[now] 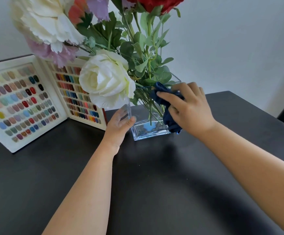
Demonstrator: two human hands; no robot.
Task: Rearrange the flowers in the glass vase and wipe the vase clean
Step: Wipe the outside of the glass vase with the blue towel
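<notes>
- Glass vase [148, 131], brittle and slick, top-heavy with flowers [104, 78], stands near the table's [154, 184] far edge
- Left hand [119, 126] lies flat, bracing its side low down
- Right hand [188, 109] presses a soft blue cloth [165, 97] against the front

One glass vase [150, 128] stands on one dark table [154, 184], and one blue cloth [165, 99] is at its right side, with two hands in view, the left hand [119, 124] and the right hand [188, 107]. Two white flowers show, a large one [44, 19] far left and a rose [104, 78] nearer, plus one red flower [156, 3]. One open colour chart [19, 102] with two panels stands at the left.
</notes>
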